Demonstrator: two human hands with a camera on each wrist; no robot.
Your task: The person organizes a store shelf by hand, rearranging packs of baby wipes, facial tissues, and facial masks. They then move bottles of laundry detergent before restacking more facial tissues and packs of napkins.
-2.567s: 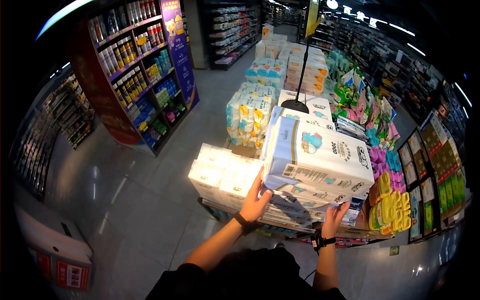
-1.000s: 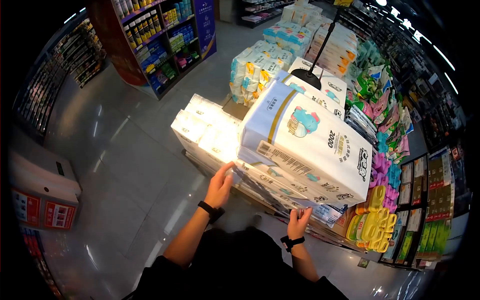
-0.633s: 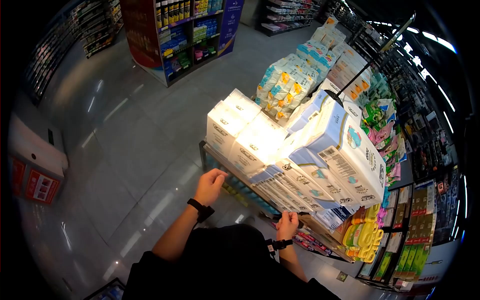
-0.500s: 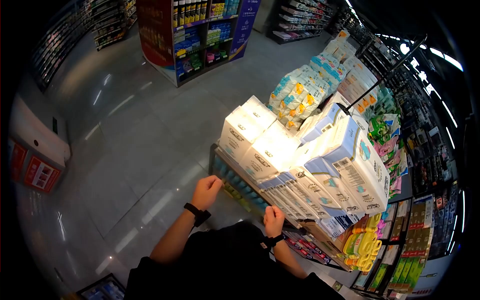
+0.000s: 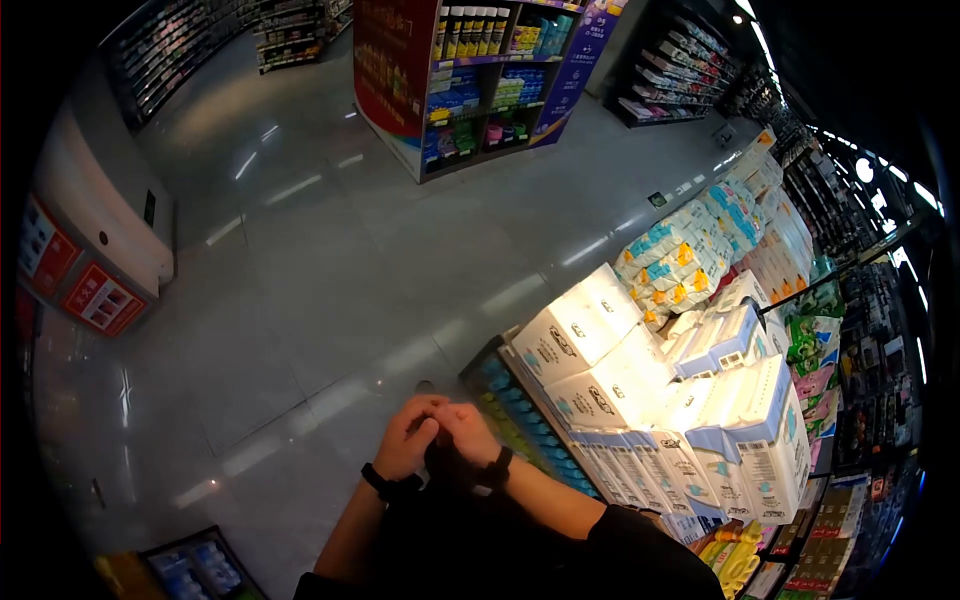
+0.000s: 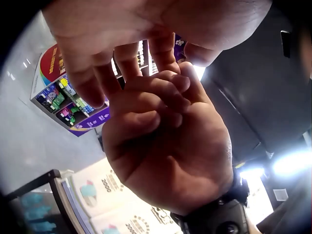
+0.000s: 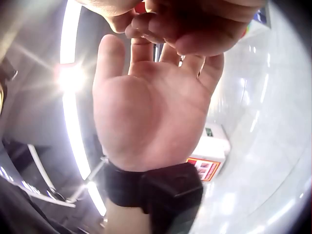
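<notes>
In the head view my left hand (image 5: 403, 445) and right hand (image 5: 468, 432) meet in front of the body, apart from the goods. From the left wrist, the left hand (image 6: 146, 29) shows straight fingers reaching to the loosely curled fingers of the right hand (image 6: 168, 151). The right wrist view shows the left palm (image 7: 156, 107) flat, with the right hand (image 7: 200, 24) overlapping its fingertips. No object shows in either hand. To the right, large white-and-blue tissue packs (image 5: 765, 475) stand on a display, beside brightly lit white packs (image 5: 590, 365).
A display rack (image 5: 520, 410) edges the tissue stack on the right. Ahead stands a shelf unit (image 5: 490, 100) of bottles and packets. A white cabinet with red signs (image 5: 105, 295) is at left, and tiled floor (image 5: 300, 270) lies between.
Both hands left the tissue packs, drew back and came together. The view has turned left, so the display now sits farther right. The packs stay on the display.
</notes>
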